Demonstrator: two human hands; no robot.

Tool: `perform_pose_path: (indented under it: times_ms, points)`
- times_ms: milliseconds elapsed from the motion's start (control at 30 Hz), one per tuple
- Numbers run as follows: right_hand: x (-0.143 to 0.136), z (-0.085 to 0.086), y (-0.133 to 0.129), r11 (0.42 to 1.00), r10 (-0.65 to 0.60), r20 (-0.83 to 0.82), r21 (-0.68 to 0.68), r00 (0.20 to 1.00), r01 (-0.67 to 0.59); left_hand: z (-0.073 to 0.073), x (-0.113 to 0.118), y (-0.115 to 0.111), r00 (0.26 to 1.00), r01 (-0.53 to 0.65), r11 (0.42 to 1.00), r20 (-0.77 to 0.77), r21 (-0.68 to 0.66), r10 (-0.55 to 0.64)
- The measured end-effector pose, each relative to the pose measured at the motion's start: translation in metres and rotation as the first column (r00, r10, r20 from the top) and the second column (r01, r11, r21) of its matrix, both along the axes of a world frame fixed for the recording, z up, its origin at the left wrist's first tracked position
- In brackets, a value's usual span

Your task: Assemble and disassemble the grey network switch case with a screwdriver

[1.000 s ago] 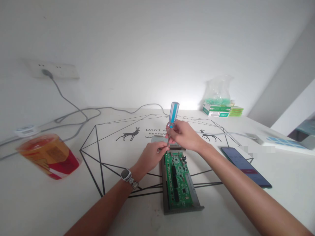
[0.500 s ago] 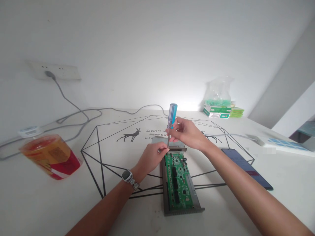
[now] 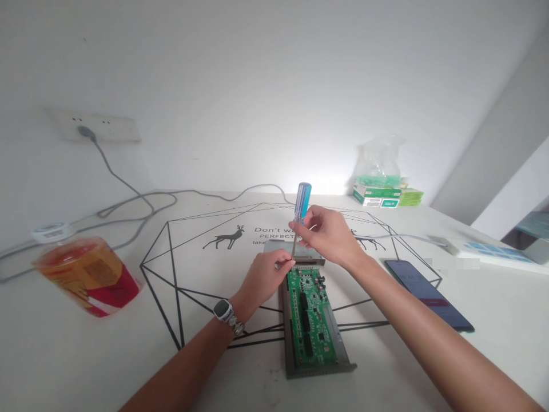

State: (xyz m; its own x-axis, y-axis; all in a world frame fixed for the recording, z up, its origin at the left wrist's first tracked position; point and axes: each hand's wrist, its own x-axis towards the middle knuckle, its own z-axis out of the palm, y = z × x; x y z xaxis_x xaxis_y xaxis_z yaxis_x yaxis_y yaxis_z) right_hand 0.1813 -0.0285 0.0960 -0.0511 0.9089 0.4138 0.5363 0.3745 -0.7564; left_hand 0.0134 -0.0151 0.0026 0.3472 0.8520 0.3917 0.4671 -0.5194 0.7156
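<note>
In my right hand (image 3: pixel 328 232) is a screwdriver (image 3: pixel 302 200) with a blue and clear handle, gripped with the fingers around its lower handle. Its shaft points down, slightly tilted, to the far left corner of a green circuit board (image 3: pixel 315 320). My left hand (image 3: pixel 268 274) is pinched at the shaft's lower end, and its fingertips hide the tip and whatever is between them. The board sits in a long grey metal casing (image 3: pixel 345 343). Beyond it a flat grey metal piece (image 3: pixel 274 246) lies partly behind my hands.
An orange and red plastic tub (image 3: pixel 92 277) stands at the left, near a white lid (image 3: pixel 52 232). To the right lie a phone (image 3: pixel 429 294) and a white power strip (image 3: pixel 493 252). Small boxes (image 3: pixel 377 194) stand by the wall. A grey cable (image 3: pixel 206 193) runs along the back.
The screwdriver handle leans slightly more to the right, and my right fingers have shifted a little on it. My left hand stays pinched at the board's corner.
</note>
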Motion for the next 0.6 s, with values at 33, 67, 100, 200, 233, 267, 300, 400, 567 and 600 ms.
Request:
perform_pose_path:
  times_ms: [33,67,100,200,233,267,300,400,567,600]
  points:
    - [-0.001,0.0002,-0.0008,0.999,-0.036,0.028,0.027,0.999,0.035,-0.0003,0.0001,0.0001,1.0,-0.004,1.0,0.002,0.002,0.004]
    - [-0.0019,0.0005,-0.0016,0.997,-0.066,0.056,0.053,0.996,0.063,-0.0007,0.0002,0.0002,1.0,-0.008,1.0,0.002,0.004,0.008]
    - [-0.0025,0.0007,-0.0023,0.994,-0.09,0.083,0.075,0.992,0.084,-0.0012,0.0001,0.0005,1.0,-0.01,1.0,0.0,0.005,0.01]
    - [-0.0027,0.0011,-0.0035,0.99,-0.089,0.142,0.122,0.986,0.072,-0.0022,-0.0006,0.0011,1.0,-0.004,1.0,-0.009,0.008,0.005]
    - [-0.002,0.0012,-0.0035,0.992,-0.057,0.147,0.123,0.988,0.039,-0.0023,-0.0009,0.0012,1.0,-0.004,1.0,-0.014,0.01,0.004]
    - [-0.0011,0.0012,-0.0033,0.994,-0.014,0.144,0.114,0.99,-0.003,-0.0022,-0.0011,0.0011,1.0,-0.005,1.0,-0.021,0.011,0.005]
    - [-0.0001,0.0013,-0.0031,0.994,0.028,0.134,0.098,0.991,-0.042,-0.0019,-0.0013,0.001,1.0,-0.005,1.0,-0.026,0.011,0.005]
    - [0.0032,0.0019,-0.0024,0.993,0.105,0.101,0.04,0.989,-0.109,-0.0003,-0.0015,0.0002,1.0,0.01,1.0,-0.03,0.009,-0.009]
    - [0.0046,0.0036,-0.002,0.979,0.197,-0.001,-0.059,0.98,-0.197,0.0017,-0.0017,-0.0012,0.998,0.031,0.999,-0.056,0.04,-0.029]
    - [0.0041,0.0039,-0.0019,0.973,0.207,-0.059,-0.091,0.977,-0.212,0.0019,-0.0018,-0.0014,0.997,0.03,0.999,-0.065,0.044,-0.027]
